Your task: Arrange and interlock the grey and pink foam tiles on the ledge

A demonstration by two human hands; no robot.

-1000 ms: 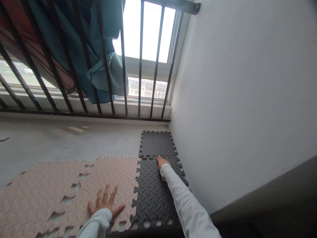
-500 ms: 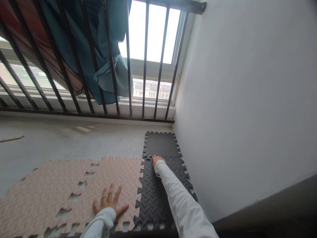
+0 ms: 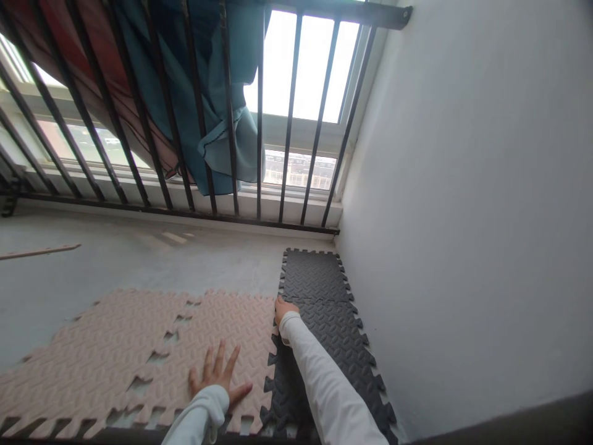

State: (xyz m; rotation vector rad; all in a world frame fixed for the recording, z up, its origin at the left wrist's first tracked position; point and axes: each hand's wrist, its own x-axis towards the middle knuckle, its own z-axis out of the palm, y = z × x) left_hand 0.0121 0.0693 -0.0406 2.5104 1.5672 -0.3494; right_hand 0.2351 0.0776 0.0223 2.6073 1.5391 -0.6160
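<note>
Splaying left hand (image 3: 217,378) on still-gapped pink toothed foam tiles (image 3: 231,312). Setting right hand (image 3: 286,311), grip unclear, at apparently joined black toothed foam tiles (image 3: 334,327).

1. Single head-worn view; scene is shot from above, facing forward and down.
2. Left hand (image 3: 217,376) and right hand (image 3: 286,310) are framed low, close.
3. Railing (image 3: 231,123) and window (image 3: 311,68) are faced ahead, farther off; wall (image 3: 463,204) is caught at right.
</note>
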